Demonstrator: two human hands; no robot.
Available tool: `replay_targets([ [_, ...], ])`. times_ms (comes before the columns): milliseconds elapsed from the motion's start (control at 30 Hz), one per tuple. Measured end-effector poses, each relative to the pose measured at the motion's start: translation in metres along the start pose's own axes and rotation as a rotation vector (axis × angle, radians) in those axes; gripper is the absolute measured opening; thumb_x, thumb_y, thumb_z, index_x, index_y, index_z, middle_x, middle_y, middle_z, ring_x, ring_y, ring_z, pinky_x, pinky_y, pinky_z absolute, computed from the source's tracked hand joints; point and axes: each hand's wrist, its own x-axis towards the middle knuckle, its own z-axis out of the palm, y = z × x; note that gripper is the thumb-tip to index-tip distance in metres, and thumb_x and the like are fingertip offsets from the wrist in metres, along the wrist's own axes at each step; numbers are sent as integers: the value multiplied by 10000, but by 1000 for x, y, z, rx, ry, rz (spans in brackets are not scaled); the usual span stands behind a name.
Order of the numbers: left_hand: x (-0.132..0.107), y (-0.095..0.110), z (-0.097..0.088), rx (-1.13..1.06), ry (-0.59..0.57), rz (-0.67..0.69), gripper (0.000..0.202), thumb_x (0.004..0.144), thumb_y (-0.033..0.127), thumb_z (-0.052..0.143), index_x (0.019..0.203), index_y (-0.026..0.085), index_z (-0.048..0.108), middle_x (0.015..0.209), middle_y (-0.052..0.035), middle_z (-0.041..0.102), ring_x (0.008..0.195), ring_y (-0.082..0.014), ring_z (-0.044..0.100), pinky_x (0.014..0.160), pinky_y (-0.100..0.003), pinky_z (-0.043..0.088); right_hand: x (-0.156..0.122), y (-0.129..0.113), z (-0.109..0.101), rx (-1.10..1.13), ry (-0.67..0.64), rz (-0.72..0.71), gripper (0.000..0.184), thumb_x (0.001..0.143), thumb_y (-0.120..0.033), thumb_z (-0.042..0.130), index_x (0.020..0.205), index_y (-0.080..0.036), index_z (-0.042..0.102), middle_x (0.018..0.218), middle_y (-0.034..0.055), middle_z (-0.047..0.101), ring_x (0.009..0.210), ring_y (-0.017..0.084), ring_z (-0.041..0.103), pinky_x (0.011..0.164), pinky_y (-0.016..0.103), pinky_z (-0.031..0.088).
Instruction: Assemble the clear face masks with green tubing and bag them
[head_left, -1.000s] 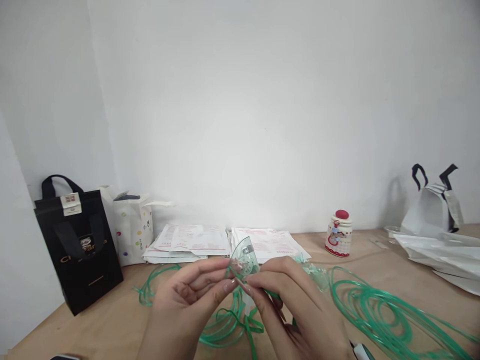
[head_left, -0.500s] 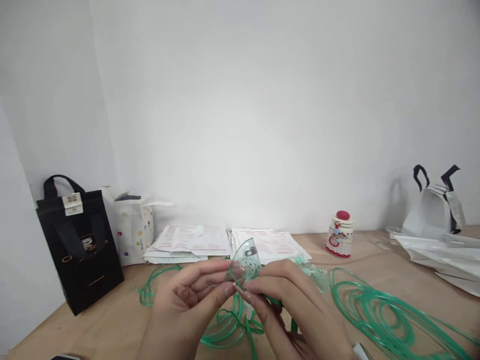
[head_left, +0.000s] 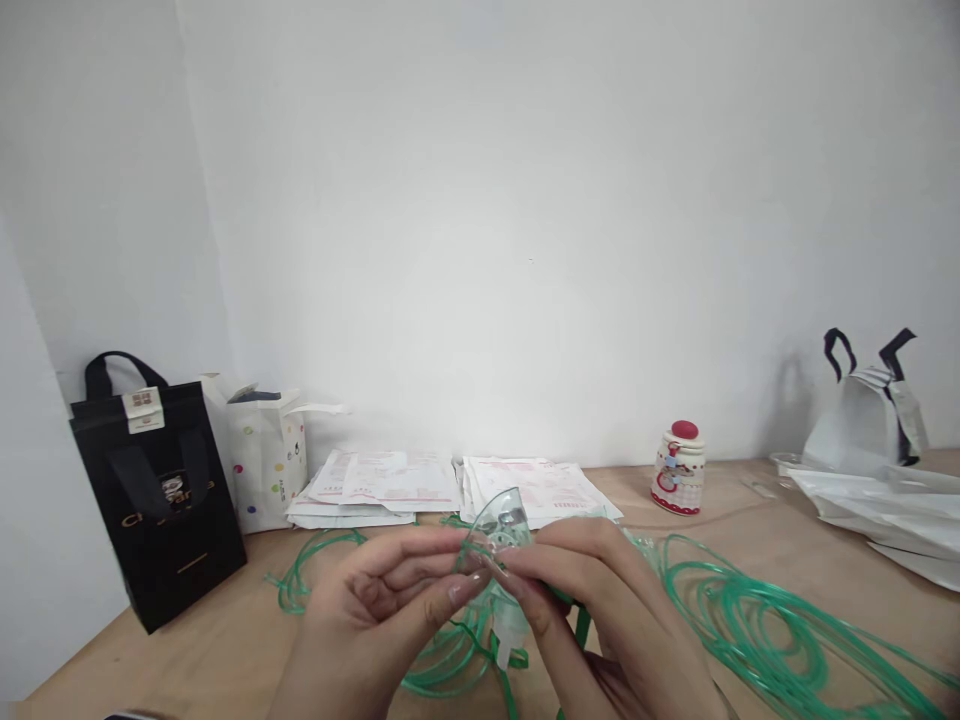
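Both hands meet low in the middle of the view around a clear, green-tinted plastic mask (head_left: 504,519). My left hand (head_left: 375,610) pinches its near edge with curled fingers. My right hand (head_left: 600,620) is closed round the mask's right side and its white connector (head_left: 511,630), which points down. Thin green tubing (head_left: 450,665) hangs from under the hands and lies looped on the wooden table (head_left: 195,640).
A large coil of green tubing (head_left: 757,630) lies at the right. Stacks of white packets (head_left: 390,485) rest against the wall, with a black paper bag (head_left: 157,490), a dotted white bag (head_left: 266,455), a small red-capped jar (head_left: 679,468) and white plastic bags (head_left: 877,470).
The mask has dropped slightly and tilted to the right between the hands. The white connector now shows below my fingers. Both hands stay pinched on it.
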Motion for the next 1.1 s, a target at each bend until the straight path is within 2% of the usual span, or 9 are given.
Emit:
replay_targets([
  [133, -2, 1, 3, -16, 56, -11, 160, 543, 146, 780, 694, 162, 729, 650, -38, 750, 666, -168, 697, 629, -181, 553, -1, 0, 4, 29, 24, 4, 217, 785, -49, 516, 900, -214, 595, 738, 24, 567, 657, 136, 566, 556, 241, 495],
  [333, 0, 3, -3, 6, 2, -20, 157, 586, 141, 759, 738, 171, 732, 719, -44, 758, 719, -167, 695, 659, -180, 546, 1, -1, 2, 2, 63, -35, 199, 765, -56, 539, 865, -215, 606, 690, 9, 576, 611, 126, 568, 505, 219, 481],
  [567, 1, 1, -5, 22, -25, -14, 159, 608, 137, 749, 762, 174, 731, 757, -46, 761, 749, -176, 699, 668, -182, 552, 2, -1, -4, 30, -62, -26, 210, 786, -31, 505, 875, -201, 589, 729, 29, 564, 665, 142, 564, 554, 235, 502],
  [1100, 3, -2, -2, 40, 27, 33, 162, 601, 168, 758, 760, 175, 728, 777, -46, 759, 781, -189, 694, 677, -190, 553, 0, 1, 3, 7, -36, -6, 186, 803, -54, 470, 866, -194, 575, 725, 40, 540, 651, 148, 544, 554, 249, 485],
])
